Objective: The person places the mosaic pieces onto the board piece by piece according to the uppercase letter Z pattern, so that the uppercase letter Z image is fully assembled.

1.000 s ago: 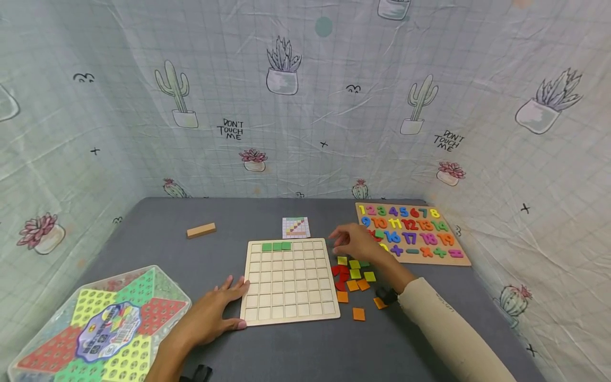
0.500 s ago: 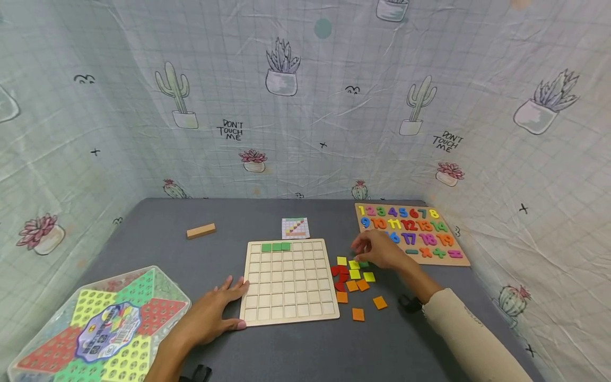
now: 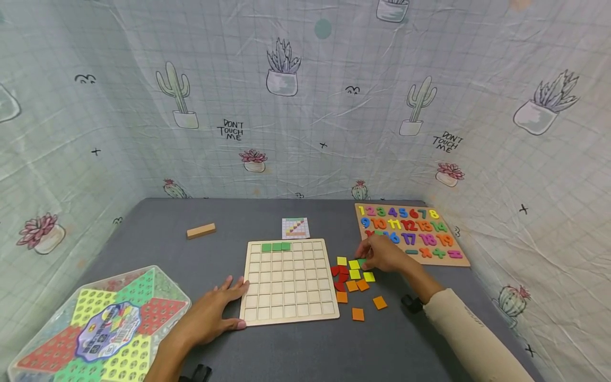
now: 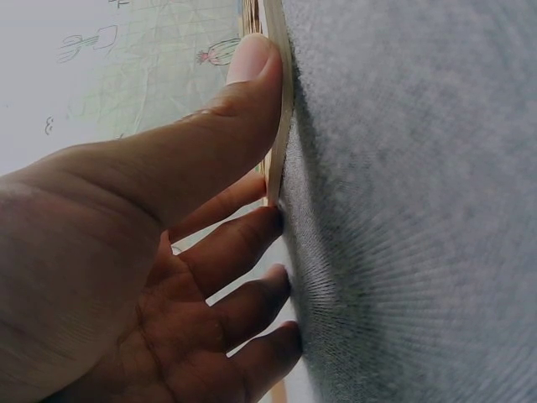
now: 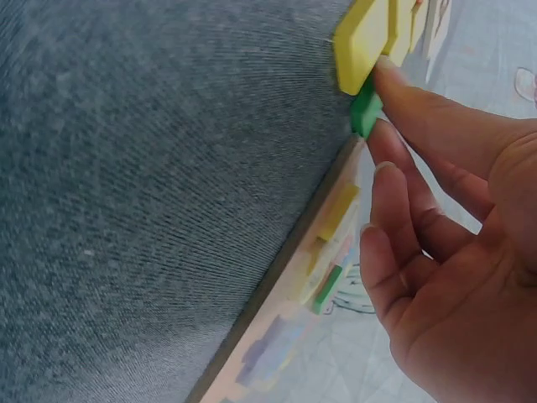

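Note:
A pale wooden grid board (image 3: 290,289) lies on the table, with three green square tiles (image 3: 276,246) in its top row. My left hand (image 3: 215,307) rests at the board's left edge; its thumb touches the edge in the left wrist view, its fingers spread. To the right of the board, my right hand (image 3: 384,253) pinches a green tile (image 5: 366,109) between thumb and index finger, low over the table. Yellow tiles (image 3: 354,274) lie right beside it, with red pieces (image 3: 340,276) and orange tiles (image 3: 358,314) around them.
A small pattern card (image 3: 295,228) lies behind the board, and a wooden block (image 3: 201,231) at back left. A number puzzle board (image 3: 412,252) is close behind my right hand. A clear-edged star game box (image 3: 107,323) stands at the left.
My right hand has moved right and down from beside the board's top right corner to the loose tiles, and its fingers have closed on the green tile. My left hand has stayed put.

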Demonstrator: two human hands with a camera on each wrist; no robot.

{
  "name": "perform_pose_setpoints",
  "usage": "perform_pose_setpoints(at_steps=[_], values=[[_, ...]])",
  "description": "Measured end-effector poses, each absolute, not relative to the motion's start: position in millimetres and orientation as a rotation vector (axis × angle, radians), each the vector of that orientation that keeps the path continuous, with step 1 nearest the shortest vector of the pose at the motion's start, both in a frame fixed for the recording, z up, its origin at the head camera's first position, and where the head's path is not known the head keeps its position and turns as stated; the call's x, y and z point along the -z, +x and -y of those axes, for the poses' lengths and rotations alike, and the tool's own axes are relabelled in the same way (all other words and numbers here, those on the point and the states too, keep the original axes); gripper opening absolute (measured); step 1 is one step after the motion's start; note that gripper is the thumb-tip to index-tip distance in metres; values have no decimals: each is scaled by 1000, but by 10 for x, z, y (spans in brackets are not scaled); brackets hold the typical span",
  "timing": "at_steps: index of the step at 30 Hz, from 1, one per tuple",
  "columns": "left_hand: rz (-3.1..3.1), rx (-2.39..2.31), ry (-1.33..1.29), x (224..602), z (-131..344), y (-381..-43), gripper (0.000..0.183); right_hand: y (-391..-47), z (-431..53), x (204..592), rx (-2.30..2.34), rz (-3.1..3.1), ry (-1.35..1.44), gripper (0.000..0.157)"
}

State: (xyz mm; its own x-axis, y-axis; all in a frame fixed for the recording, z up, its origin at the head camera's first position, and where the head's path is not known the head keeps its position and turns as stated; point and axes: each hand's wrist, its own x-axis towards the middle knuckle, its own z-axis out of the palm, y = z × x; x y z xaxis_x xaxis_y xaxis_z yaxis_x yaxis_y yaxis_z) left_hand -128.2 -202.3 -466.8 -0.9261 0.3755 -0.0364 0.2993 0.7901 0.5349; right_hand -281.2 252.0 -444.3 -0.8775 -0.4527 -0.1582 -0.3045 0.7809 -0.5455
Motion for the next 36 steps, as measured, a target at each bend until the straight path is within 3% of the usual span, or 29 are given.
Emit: perform_pose_setpoints(at_steps=[17,36], values=[[-2836,-802,549,4653,2030,-1287,88,-2856,-2374,4435,878,-2759,-646,12],[-2833,-800,517,4649,2014,-1279,88,-2984,-1734,4467,1040,-2743,-784,10]])
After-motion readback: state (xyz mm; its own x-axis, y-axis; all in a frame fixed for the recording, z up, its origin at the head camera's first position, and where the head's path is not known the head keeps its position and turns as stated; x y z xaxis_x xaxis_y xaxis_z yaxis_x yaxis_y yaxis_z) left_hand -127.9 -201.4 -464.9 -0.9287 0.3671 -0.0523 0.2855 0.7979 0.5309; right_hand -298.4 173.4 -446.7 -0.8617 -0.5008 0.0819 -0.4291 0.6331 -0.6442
